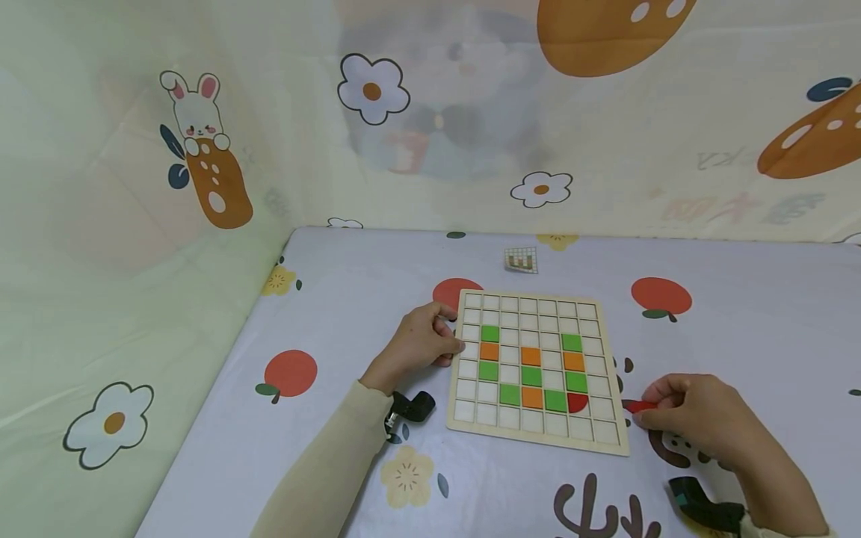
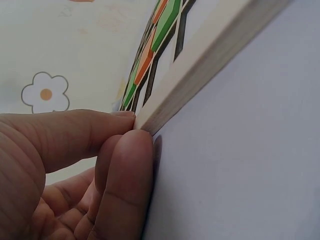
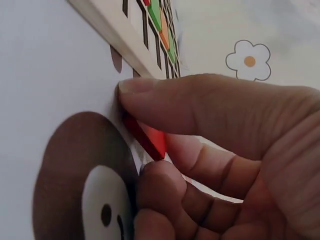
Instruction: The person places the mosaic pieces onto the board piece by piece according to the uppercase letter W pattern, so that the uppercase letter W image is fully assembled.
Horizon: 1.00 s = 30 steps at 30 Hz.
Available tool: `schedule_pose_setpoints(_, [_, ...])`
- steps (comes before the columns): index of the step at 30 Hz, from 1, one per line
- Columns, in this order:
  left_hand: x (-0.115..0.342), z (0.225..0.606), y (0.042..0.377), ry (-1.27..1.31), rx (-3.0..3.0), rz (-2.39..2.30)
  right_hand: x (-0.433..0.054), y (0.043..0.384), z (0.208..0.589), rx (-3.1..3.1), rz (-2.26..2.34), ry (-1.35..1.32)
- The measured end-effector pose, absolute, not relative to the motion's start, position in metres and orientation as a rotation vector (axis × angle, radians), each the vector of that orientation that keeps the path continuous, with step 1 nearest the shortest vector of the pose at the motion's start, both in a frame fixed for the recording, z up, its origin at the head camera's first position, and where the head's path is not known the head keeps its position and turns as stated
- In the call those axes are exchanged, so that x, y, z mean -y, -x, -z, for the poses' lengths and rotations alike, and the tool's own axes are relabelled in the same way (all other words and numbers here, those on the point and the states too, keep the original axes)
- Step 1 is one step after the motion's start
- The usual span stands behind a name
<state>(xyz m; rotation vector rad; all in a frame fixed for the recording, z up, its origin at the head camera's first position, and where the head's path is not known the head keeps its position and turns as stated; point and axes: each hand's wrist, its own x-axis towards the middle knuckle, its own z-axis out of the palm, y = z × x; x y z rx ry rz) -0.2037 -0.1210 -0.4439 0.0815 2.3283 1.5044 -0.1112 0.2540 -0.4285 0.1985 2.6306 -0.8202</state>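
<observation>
A wooden grid board (image 1: 538, 442) lies flat on the tablecloth. Green and orange square tiles fill several of its cells, and one red piece with a rounded edge (image 1: 577, 403) sits at their lower right. At the board's left rim, my left hand (image 1: 418, 338) grips the edge between thumb and curled fingers; the left wrist view shows the thumb tip (image 2: 124, 116) against the wooden rim. My right hand (image 1: 699, 415), just right of the board, pinches a red piece (image 3: 150, 135) between thumb and fingers. The fingers partly hide that piece's shape.
Behind the board lies a small card with a printed grid pattern (image 1: 521, 260). A patterned cloth wall (image 1: 437, 202) rises along the back and left of the table. Black wrist devices (image 1: 413, 406) are strapped to both wrists.
</observation>
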Motion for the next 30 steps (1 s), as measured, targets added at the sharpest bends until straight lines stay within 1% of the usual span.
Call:
schedule_pose_setpoints(13, [0.121, 0.4467, 0.2052, -0.094, -2.35, -1.492, -0.2573, 0.109, 0.4294, -2.624, 0.927, -0.093])
schedule_pose_setpoints(19, [0.121, 0.4463, 0.205, -0.084, -2.343, -1.497, -0.2552, 0.1088, 0.4249, -2.568, 1.092, -0.139])
schedule_pose_setpoints(25, [0.1209, 0.4445, 0.2044, -0.09, -2.328, -1.515, -0.2533, 0.1058, 0.4216, -2.647, 1.121, -0.151])
schedule_pose_setpoints(30, [0.1211, 0.4437, 0.2039, -0.093, -2.323, -1.519, -0.251, 0.1065, 0.4224, -2.587, 1.192, -0.178])
